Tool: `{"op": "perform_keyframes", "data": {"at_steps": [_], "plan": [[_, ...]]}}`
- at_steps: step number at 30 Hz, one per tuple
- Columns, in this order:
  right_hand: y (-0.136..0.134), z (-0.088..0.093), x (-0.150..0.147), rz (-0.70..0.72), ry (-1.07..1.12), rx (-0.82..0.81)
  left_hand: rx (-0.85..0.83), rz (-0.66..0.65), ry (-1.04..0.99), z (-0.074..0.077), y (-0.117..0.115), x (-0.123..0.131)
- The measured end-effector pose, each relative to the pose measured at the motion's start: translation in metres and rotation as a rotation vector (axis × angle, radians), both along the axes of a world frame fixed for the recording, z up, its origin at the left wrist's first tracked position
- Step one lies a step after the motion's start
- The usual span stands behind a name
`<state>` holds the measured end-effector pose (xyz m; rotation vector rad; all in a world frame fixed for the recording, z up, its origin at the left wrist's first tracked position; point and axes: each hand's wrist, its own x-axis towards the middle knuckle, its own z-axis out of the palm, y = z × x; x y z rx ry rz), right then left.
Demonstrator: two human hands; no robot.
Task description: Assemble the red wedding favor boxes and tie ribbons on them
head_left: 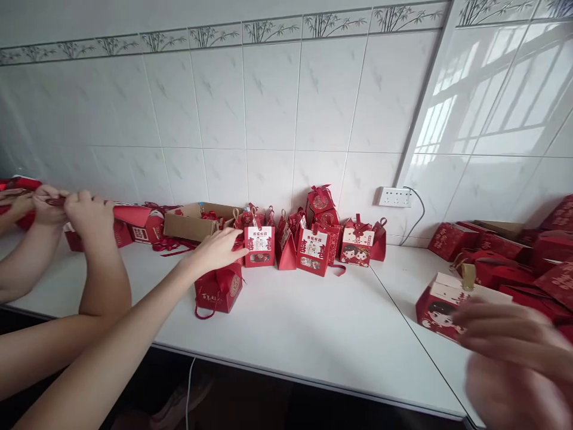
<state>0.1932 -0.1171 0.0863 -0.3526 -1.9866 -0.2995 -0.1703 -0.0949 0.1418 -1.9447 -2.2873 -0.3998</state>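
Observation:
My left hand (pixel 219 251) reaches over a red gift box (pixel 221 289) with a ribbon bow and a dark red cord handle. Its fingers are stretched out and apart, with nothing visible in them; whether they touch the bow cannot be told. My right hand (pixel 514 352) is smeared by motion at the lower right, its fingers extended and nothing seen in them. Just behind it stands a red-and-cream box (pixel 441 310) with a cartoon figure and a gold ribbon loop, partly covered by the hand.
Small decorated gift boxes (pixel 313 251) line the tiled wall, beside an open cardboard carton (pixel 192 222). Red boxes (pixel 514 263) are heaped at the right. A power socket (pixel 395 197) with a black cable is on the wall. Other people's hands (pixel 89 215) work at the left.

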Motion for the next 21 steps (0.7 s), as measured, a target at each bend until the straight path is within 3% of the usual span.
{"op": "perform_keyframes", "data": {"at_steps": [4,8,12,15,18,21], "plan": [[0.039,-0.022,-0.003,0.109,0.184,-0.158,-0.03,0.205,-0.043,-0.037,0.039,-0.044],[0.088,-0.057,-0.036,0.128,0.104,-0.323,0.035,0.17,-0.033,-0.044,0.073,-0.037],[0.119,-0.088,-0.059,0.196,-0.119,-0.387,0.11,0.064,-0.029,-0.042,0.11,-0.028],[0.128,-0.102,-0.062,0.177,-0.158,-0.455,0.124,0.003,-0.058,-0.035,0.125,-0.031],[0.13,-0.108,-0.058,0.126,-0.144,-0.588,0.195,-0.124,-0.103,-0.02,0.124,-0.025],[0.13,-0.108,-0.053,0.121,-0.113,-0.768,0.357,-0.241,-0.157,-0.002,0.107,0.003]]}}
